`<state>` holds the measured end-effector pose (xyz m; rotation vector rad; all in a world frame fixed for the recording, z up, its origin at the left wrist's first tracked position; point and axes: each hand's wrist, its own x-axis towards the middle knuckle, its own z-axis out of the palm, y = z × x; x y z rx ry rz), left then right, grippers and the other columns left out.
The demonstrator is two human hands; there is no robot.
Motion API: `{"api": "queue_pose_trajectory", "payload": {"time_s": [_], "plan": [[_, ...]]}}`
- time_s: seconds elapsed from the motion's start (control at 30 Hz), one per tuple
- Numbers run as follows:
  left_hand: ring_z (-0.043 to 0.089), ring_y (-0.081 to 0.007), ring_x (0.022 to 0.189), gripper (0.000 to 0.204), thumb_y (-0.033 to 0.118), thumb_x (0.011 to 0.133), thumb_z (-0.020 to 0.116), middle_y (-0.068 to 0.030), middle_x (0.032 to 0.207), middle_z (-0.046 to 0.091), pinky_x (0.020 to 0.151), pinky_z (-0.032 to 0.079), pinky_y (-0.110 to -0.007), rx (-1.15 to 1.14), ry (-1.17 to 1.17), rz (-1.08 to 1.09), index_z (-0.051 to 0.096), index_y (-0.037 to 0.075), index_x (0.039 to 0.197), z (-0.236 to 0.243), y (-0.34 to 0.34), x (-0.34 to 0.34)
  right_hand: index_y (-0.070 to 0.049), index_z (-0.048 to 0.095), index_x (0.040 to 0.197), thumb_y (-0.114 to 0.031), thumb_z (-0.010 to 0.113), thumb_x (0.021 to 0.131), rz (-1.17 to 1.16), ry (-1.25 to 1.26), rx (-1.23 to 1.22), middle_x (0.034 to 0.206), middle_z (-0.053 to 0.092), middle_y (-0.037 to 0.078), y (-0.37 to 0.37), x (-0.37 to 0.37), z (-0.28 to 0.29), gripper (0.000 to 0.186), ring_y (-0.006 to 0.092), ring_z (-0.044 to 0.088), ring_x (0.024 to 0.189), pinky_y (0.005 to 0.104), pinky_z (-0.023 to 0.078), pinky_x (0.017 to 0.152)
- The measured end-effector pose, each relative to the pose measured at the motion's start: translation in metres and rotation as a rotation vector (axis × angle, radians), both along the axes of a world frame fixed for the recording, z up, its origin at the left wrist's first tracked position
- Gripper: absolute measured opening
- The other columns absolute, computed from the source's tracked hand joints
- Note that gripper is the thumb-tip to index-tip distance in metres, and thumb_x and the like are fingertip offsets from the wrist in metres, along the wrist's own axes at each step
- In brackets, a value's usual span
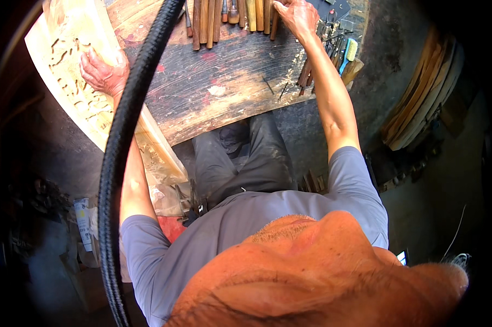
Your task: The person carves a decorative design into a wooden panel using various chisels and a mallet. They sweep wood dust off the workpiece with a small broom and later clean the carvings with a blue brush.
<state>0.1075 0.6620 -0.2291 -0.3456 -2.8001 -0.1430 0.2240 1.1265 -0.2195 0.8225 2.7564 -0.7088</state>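
My left hand (pixel 105 72) lies on a pale wooden panel (pixel 85 111) carved with a pierced pattern, its fingers stretched out over the surface. The panel slants along the left side of the workbench (pixel 202 106). At the far edge, my right hand (pixel 300 19) has its thumb and fingers closed at the handle of a wooden-handled tool (pixel 274 26), the rightmost of a row. Several more wooden-handled tools (pixel 204 24) lie side by side to its left; their far ends are cut off by the picture's edge.
A blue brush (pixel 348 55) with pale bristles lies near thin dark tools (pixel 306 73) at the bench's right. Wood chips (pixel 217 90) dot the bench. Long wooden boards (pixel 420 92) stand at the right. A black braided cable (pixel 127 109) crosses the view, passing before my left forearm.
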Motion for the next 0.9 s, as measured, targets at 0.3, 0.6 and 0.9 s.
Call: {"api": "queue_pose_trajectory", "payload": {"time_s": [0.3, 0.6, 0.9], "plan": [[0.048, -0.0372, 0.134, 0.077, 0.041, 0.073, 0.084, -0.0147, 0.145, 0.053, 0.111, 0.041, -0.053, -0.029, 0.021, 0.004, 0.059, 0.009, 0.138, -0.001, -0.007, 0.001, -0.018, 0.072, 0.120, -0.044, 0.068, 0.092, -0.321, -0.139, 0.212, 0.086, 0.079, 0.008, -0.005, 0.132, 0.006, 0.039, 0.0283, 0.075, 0.077, 0.0440, 0.057, 0.076], [0.050, -0.0387, 0.131, 0.075, 0.044, 0.074, 0.082, -0.0163, 0.143, 0.054, 0.109, 0.041, -0.054, -0.042, 0.039, -0.013, 0.059, 0.006, 0.135, -0.004, -0.005, -0.001, -0.012, 0.071, 0.121, -0.050, 0.078, 0.080, -0.605, -0.476, 0.091, 0.100, 0.078, 0.016, 0.021, 0.238, -0.013, 0.057, 0.0387, 0.071, 0.104, 0.0500, 0.052, 0.094], [0.052, -0.0412, 0.128, 0.071, 0.038, 0.072, 0.080, -0.0188, 0.139, 0.055, 0.107, 0.044, -0.057, -0.032, 0.063, -0.038, 0.059, 0.006, 0.132, -0.004, -0.006, -0.003, -0.006, 0.076, 0.111, -0.047, 0.080, 0.078, -0.426, -0.570, -0.028, 0.088, 0.076, 0.014, 0.046, 0.229, -0.018, 0.053, 0.0320, 0.072, 0.091, 0.0434, 0.054, 0.086]]}}
